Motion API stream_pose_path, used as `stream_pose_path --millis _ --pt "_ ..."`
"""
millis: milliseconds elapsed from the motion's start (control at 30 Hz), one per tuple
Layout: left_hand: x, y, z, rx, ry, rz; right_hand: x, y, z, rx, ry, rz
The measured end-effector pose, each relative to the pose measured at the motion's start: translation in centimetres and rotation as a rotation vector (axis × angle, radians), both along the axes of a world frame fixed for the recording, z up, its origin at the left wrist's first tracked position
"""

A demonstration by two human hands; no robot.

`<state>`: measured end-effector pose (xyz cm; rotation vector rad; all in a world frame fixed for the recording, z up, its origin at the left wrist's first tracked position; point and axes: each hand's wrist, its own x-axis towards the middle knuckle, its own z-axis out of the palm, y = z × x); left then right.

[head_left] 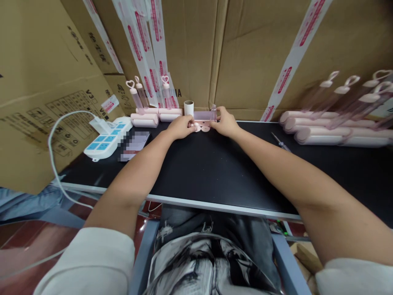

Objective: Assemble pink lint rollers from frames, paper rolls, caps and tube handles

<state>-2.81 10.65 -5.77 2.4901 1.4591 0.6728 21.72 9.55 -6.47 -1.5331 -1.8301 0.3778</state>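
Note:
Both hands are together at the back of the black tabletop. My left hand is closed in a pinch at a small pale pink piece, whose exact kind is too small to make out. My right hand has its thumb and fingers closed around a short, clear purplish tube standing upright. Between the hands lie a flat pale pink disc and a lavender block-like part. A white hollow cylinder stands upright just behind my left fingers.
Pink cylindrical holders with clear heart-topped tubes stand at left and right. A screwdriver lies right of centre. On the left are a phone and a power strip with a white cable. Cardboard walls the back.

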Motion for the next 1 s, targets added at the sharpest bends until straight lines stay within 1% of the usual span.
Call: stream_pose_path --millis 500,633,700,767,800,867,933,1000 --pt "-0.4 0.0 0.0 -0.016 -0.031 -0.007 0.0 -0.1 0.1 -0.031 0.017 0.016" --pt "-0.6 -0.1 0.2 -0.004 -0.058 -0.021 0.3 -0.2 0.5 -0.006 0.023 -0.021" --pt "-0.7 -0.2 0.4 0.01 -0.069 -0.013 1.1 -0.6 1.2 0.046 0.02 -0.05" --pt "-0.7 -0.3 0.7 0.038 -0.082 0.006 2.8 -1.4 2.7 0.147 0.006 -0.078" --pt "-0.6 -0.4 1.0 0.057 -0.094 0.017 4.2 -2.1 3.7 0.21 -0.008 -0.092" --pt "-0.4 -0.6 1.5 0.095 -0.125 0.039 7.8 -4.0 6.2 0.357 -0.035 -0.162" --pt "-0.1 -1.0 2.1 0.138 -0.161 0.055 12.5 -6.2 8.6 0.547 -0.051 -0.294" --pt "0.4 -1.5 3.0 0.195 -0.195 0.061 17.6 -8.2 10.4 0.718 -0.075 -0.511"
